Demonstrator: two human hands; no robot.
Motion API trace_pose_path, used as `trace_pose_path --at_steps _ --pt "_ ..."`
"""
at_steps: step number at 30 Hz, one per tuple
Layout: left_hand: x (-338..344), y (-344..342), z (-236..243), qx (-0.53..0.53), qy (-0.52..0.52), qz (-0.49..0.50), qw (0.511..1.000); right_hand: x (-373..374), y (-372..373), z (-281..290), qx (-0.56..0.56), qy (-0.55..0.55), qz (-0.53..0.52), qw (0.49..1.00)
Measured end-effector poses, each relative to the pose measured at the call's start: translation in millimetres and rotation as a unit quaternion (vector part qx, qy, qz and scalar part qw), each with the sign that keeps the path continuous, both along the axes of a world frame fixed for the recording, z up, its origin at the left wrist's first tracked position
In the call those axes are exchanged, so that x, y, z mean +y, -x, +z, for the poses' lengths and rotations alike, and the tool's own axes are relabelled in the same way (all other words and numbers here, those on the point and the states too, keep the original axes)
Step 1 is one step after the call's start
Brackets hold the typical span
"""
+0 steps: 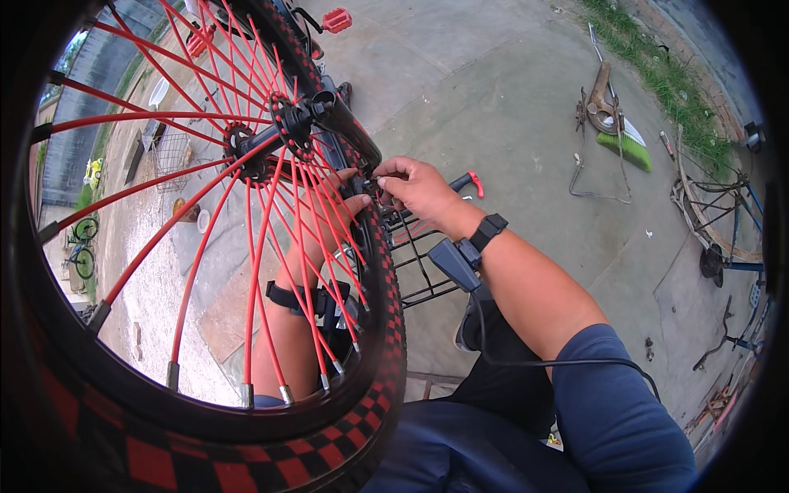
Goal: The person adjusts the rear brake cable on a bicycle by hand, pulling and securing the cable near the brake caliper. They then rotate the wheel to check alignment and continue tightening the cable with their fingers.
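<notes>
A bicycle wheel with red spokes [193,308] and a black-and-red checkered tire [306,448] fills the left side, close to me. Its black hub [249,152] sits beside a dark frame tube [353,135]. Reaching behind the spokes, my left hand [355,205] has its thumb and a finger closed at a small dark part by the tire's far edge. From the other side, my right hand [417,189] pinches at the same spot, fingers bent together. Whatever lies between the fingertips is too small and covered to name. Below the hands is a black wire rack [423,275].
A red-ended handle [475,182] and a red pedal [335,20] belong to the bicycle area. On the concrete at right lie a green-bristled brush [626,150] and bicycle parts [711,214]. A wire basket [171,158] stands at left; a black cable [526,361] trails from my right wrist.
</notes>
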State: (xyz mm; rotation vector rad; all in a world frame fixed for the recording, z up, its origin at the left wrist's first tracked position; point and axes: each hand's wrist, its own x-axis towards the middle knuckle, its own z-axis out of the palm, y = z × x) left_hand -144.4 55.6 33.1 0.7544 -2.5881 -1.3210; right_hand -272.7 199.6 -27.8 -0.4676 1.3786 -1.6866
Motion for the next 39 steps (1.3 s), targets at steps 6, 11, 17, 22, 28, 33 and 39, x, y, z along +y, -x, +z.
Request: trace_pose_path --at_steps 6,11,17,22,28,33,39 --pt "6.9 1.8 12.3 -0.031 0.030 -0.001 0.999 2.8 2.9 0.8 -0.027 0.006 -0.007 1.000" --pt "-2.2 0.7 -3.7 -0.006 0.007 -0.008 1.000 -1.5 -1.6 -0.5 -0.024 0.011 -0.011 1.000" --pt "-6.4 0.8 -9.4 0.000 -0.002 -0.015 1.000 -3.2 -2.6 1.3 -0.025 0.010 -0.011 1.000" --pt "-2.4 1.1 -6.1 0.000 -0.033 -0.003 0.999 -5.1 -4.3 0.4 -0.044 0.014 -0.009 0.999" --pt "-0.5 1.6 -1.7 -0.015 -0.012 -0.001 1.000 -6.3 -4.5 -3.7 -0.050 0.017 -0.006 0.999" --pt "-0.8 1.4 -2.8 -0.009 -0.010 0.003 1.000 -5.9 -3.7 0.4 -0.041 0.014 0.001 0.999" --pt "3.0 3.1 4.5 -0.027 -0.003 0.005 1.000 -5.7 -1.4 2.4 0.019 -0.006 -0.001 1.000"
